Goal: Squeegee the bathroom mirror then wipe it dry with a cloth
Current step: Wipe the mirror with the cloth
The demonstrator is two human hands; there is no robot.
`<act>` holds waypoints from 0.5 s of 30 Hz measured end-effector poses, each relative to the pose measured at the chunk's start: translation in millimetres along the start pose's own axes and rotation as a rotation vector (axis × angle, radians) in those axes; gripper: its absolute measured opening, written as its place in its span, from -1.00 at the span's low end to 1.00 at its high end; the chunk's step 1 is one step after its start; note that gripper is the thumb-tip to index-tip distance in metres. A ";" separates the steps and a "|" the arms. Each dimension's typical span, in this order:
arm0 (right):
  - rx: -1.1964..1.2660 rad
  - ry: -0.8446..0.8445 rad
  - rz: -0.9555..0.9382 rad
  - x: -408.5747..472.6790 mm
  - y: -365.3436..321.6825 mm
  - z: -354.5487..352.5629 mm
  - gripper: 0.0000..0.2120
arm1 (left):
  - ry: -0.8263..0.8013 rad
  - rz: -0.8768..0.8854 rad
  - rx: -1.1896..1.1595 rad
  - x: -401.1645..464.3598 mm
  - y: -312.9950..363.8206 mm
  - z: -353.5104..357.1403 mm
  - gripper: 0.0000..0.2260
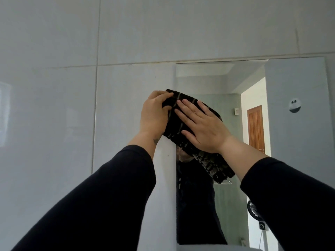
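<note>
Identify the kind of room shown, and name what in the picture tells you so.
Most likely a bathroom: large glossy wall tiles, a wall mirror, and what looks like a glass shower screen in its reflection.

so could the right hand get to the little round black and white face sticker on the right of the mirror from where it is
Probably yes. The right hand lies flat on the dark striped cloth, and the bare glass of the mirror across to the round black and white face sticker has nothing in the way.

both arms raised, left hand (154,113) fingers curled, right hand (203,127) flat.
</note>
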State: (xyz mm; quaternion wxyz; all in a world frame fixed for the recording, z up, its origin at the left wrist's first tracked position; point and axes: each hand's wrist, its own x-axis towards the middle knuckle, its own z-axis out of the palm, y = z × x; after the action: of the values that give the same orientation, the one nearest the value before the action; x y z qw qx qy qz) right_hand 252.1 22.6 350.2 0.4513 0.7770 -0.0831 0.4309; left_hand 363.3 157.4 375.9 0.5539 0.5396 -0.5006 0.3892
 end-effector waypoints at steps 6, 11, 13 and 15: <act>0.078 0.015 0.337 42.2 9.4 -13.9 -0.26 | 0.075 -0.040 0.144 -38.1 -13.3 10.0 -0.56; 0.051 0.046 0.417 75.2 20.1 -16.1 -0.42 | -0.137 -0.061 0.371 -56.7 -23.3 20.4 -0.52; 0.041 0.079 0.412 74.6 19.5 -12.8 -0.45 | -0.158 -0.056 0.398 -59.1 -25.7 24.2 -0.52; 0.044 0.107 0.396 71.2 22.7 -11.0 -0.46 | -0.147 -0.068 0.419 -60.0 -24.6 27.8 -0.50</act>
State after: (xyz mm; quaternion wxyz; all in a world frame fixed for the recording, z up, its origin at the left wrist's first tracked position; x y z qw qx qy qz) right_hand 277.6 36.5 420.0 0.3443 0.7311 -0.2008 0.5537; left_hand 371.7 133.7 310.0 0.4046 0.6862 -0.4294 0.4255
